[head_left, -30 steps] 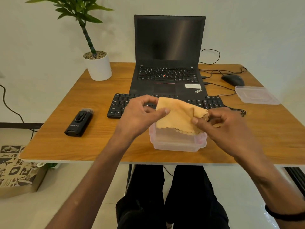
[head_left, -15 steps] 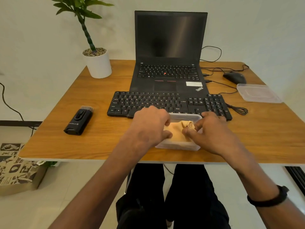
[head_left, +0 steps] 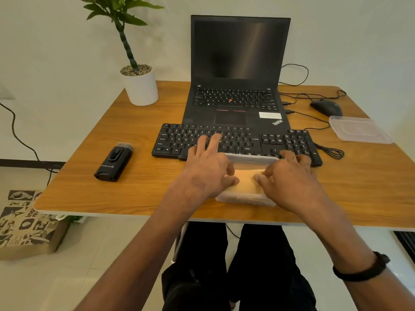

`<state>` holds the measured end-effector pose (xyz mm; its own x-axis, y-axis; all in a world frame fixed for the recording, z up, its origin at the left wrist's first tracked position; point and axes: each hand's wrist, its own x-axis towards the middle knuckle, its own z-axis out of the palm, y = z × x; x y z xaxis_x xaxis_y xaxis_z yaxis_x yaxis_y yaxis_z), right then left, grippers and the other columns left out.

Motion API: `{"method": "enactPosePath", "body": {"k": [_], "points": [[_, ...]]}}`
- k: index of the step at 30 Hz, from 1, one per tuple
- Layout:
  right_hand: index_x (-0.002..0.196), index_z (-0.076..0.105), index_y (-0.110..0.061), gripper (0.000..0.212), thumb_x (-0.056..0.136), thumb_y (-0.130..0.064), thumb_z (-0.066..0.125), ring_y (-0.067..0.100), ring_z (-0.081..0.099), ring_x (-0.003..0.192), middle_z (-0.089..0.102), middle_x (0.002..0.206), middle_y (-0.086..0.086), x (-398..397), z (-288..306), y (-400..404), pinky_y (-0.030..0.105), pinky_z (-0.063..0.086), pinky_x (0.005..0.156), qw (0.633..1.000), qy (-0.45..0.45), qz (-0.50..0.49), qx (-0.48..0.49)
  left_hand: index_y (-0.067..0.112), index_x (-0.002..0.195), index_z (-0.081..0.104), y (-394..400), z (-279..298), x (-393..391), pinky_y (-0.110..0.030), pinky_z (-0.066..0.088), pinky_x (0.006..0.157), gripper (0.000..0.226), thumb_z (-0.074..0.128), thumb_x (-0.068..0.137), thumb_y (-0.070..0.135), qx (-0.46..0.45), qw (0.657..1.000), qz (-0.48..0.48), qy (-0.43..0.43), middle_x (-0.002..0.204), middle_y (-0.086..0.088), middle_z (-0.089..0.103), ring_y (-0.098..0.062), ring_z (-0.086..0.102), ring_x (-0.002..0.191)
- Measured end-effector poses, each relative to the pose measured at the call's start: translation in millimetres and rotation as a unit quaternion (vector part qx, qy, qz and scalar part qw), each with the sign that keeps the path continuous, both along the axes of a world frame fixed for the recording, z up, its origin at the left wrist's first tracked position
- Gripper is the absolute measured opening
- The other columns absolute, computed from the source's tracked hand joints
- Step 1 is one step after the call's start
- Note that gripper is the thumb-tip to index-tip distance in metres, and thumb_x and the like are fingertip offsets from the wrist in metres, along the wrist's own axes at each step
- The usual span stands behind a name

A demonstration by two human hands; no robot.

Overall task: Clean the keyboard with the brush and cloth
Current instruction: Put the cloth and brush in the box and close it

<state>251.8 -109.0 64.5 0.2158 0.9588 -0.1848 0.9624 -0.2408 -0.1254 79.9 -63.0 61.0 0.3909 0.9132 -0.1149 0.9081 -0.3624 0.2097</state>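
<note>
A tan cloth (head_left: 247,179) lies folded inside a clear plastic container (head_left: 247,198) near the table's front edge. My left hand (head_left: 207,173) presses on the cloth's left side with thumb and a finger, its other fingers spread out over the black keyboard (head_left: 235,143). My right hand (head_left: 289,176) presses the cloth's right side, fingers loosely spread. The keyboard lies just behind the container, in front of an open black laptop (head_left: 238,86). A black brush tool (head_left: 114,161) lies on the table to the left, away from both hands.
A white pot with a plant (head_left: 140,86) stands at the back left. At the right are a black mouse (head_left: 326,107), its cables, and the clear container lid (head_left: 359,132). A patterned box (head_left: 24,223) sits on the floor to the left.
Both hands held the cloth above the container, then lowered it in. Now they press it flat, and the fingers have spread out.
</note>
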Motion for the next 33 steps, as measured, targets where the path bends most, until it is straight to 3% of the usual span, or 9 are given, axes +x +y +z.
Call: {"method": "enactPosePath", "body": {"k": [4, 7, 10, 13, 18, 24, 28, 30, 33], "points": [[0.123, 0.070, -0.023, 0.038, 0.098, -0.048, 0.059, 0.039, 0.018, 0.148, 0.029, 0.159, 0.010, -16.8, 5.2, -1.4, 0.057, 0.031, 0.116, 0.996, -0.029, 0.036, 0.070, 0.042, 0.125, 0.069, -8.6, 3.1, -29.6, -0.055, 0.022, 0.123, 0.033, 0.063, 0.095, 0.053, 0.035, 0.989, 0.015, -0.144, 0.163, 0.001, 0.028, -0.022, 0.016, 0.152], [0.123, 0.071, -0.022, 0.035, 0.095, -0.043, 0.064, 0.035, 0.027, 0.144, 0.032, 0.157, 0.011, -47.3, 9.6, -2.0, 0.051, 0.034, 0.114, 0.976, 0.018, 0.089, 0.196, 0.033, 0.131, 0.068, -4.7, 0.6, -72.5, -0.045, 0.038, 0.116, 0.037, 0.063, 0.097, 0.047, 0.129, 0.966, 0.109, -0.197, 0.147, -0.001, 0.054, -0.018, 0.043, 0.139], [0.118, 0.073, -0.016, 0.033, 0.093, -0.037, 0.068, 0.038, 0.034, 0.140, 0.038, 0.155, 0.016, -87.9, 10.1, -2.3, 0.052, 0.037, 0.114, 0.949, 0.060, 0.136, 0.277, 0.021, 0.132, 0.069, -1.7, -10.6, -122.4, -0.034, 0.044, 0.106, 0.042, 0.067, 0.096, 0.043, 0.154, 0.935, 0.202, -0.246, 0.135, -0.002, 0.067, -0.017, 0.058, 0.126], [0.119, 0.073, -0.013, 0.033, 0.096, -0.036, 0.066, 0.036, 0.030, 0.143, 0.037, 0.156, 0.016, -123.4, 8.9, -1.2, 0.050, 0.036, 0.117, 0.942, 0.099, 0.180, 0.264, 0.014, 0.134, 0.066, 1.5, -33.1, -165.5, -0.042, 0.049, 0.101, 0.055, 0.072, 0.091, 0.048, 0.178, 0.918, 0.291, -0.203, 0.128, -0.012, 0.069, -0.029, 0.063, 0.117], [0.134, 0.062, -0.016, 0.038, 0.101, -0.035, 0.059, 0.027, 0.019, 0.152, 0.019, 0.166, 0.010, -155.0, 0.2, -0.3, 0.040, 0.038, 0.116, 0.940, 0.150, 0.205, 0.228, 0.012, 0.146, 0.049, 8.3, -57.7, -196.7, -0.053, 0.039, 0.106, 0.083, 0.070, 0.085, 0.063, 0.122, 0.893, 0.419, -0.108, 0.142, -0.020, 0.049, -0.040, 0.043, 0.133], [0.135, 0.062, -0.017, 0.037, 0.102, -0.032, 0.059, 0.019, 0.034, 0.146, 0.031, 0.161, 0.003, -167.8, -8.3, -1.6, 0.029, 0.042, 0.108, 0.923, 0.202, 0.218, 0.247, 0.008, 0.118, 0.073, 16.9, -63.2, -204.1, -0.038, 0.052, 0.084, 0.067, 0.076, 0.077, 0.060, 0.138, 0.897, 0.383, -0.172, 0.111, -0.013, 0.070, -0.026, 0.061, 0.105], [0.140, 0.059, -0.016, 0.041, 0.103, -0.031, 0.057, 0.010, 0.051, 0.129, 0.050, 0.145, -0.002, -167.7, -9.5, 0.7, 0.011, 0.026, 0.101, 0.920, 0.239, 0.158, 0.267, 0.013, 0.111, 0.077, -3.9, -57.4, -185.8, -0.029, 0.056, 0.069, 0.062, 0.075, 0.074, 0.064, 0.135, 0.887, 0.352, -0.267, 0.100, -0.001, 0.075, -0.015, 0.067, 0.086], [0.138, 0.060, -0.016, 0.040, 0.102, -0.032, 0.058, 0.010, 0.057, 0.121, 0.060, 0.135, -0.003, -164.1, -9.6, 3.1, 0.019, 0.039, 0.107, 0.915, 0.267, 0.126, 0.276, 0.019, 0.116, 0.075, -17.3, -50.8, -170.4, -0.035, 0.058, 0.078, 0.071, 0.068, 0.069, 0.072, 0.139, 0.880, 0.336, -0.307, 0.103, 0.003, 0.073, -0.013, 0.066, 0.092], [0.127, 0.067, -0.017, 0.035, 0.100, -0.038, 0.061, -0.001, 0.068, 0.099, 0.072, 0.107, -0.010, -152.4, -6.0, 3.1, 0.026, 0.057, 0.092, 0.884, 0.381, 0.070, 0.263, 0.024, 0.118, 0.073, -34.6, -33.2, -137.8, -0.030, 0.055, 0.079, 0.070, 0.069, 0.069, 0.073, 0.163, 0.876, 0.301, -0.341, 0.104, 0.007, 0.070, -0.010, 0.064, 0.094]]}}
